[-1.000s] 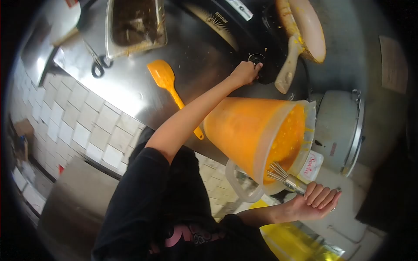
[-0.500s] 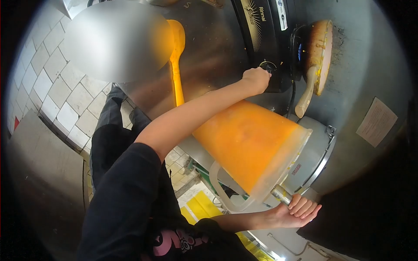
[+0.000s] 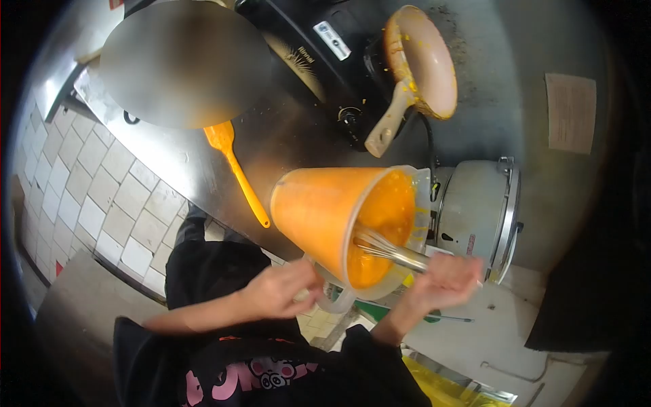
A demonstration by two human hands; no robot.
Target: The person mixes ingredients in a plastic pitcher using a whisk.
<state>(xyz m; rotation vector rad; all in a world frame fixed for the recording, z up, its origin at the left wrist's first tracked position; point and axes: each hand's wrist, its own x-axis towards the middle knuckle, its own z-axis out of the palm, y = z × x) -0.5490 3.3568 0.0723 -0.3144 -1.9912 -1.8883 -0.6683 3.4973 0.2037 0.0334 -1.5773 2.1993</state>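
Note:
A tall translucent jug (image 3: 319, 210) holds thick orange liquid and appears slanted in the head view. My right hand (image 3: 447, 281) is closed around the handle of a wire whisk (image 3: 383, 247). The whisk's wires dip into the liquid at the jug's mouth. My left hand (image 3: 288, 288) has its fingers curled at the jug's handle (image 3: 336, 302), slightly blurred. Left of the jug, an orange spatula (image 3: 237, 176) lies on the metal counter, its upper end partly covered by a blurred patch.
A black gas stove (image 3: 319, 74) with a knob (image 3: 349, 117) stands behind the jug. On it sits a stained frying pan (image 3: 434, 68), handle (image 3: 390, 125) pointing toward me. A lidded grey pot (image 3: 471, 210) is right of the jug. Paper (image 3: 571, 112) hangs on the wall.
My left hand has left the stove knob and come back to the jug's handle. My right hand keeps hold of the whisk. The flame seen under the pan earlier no longer shows. The view has shifted.

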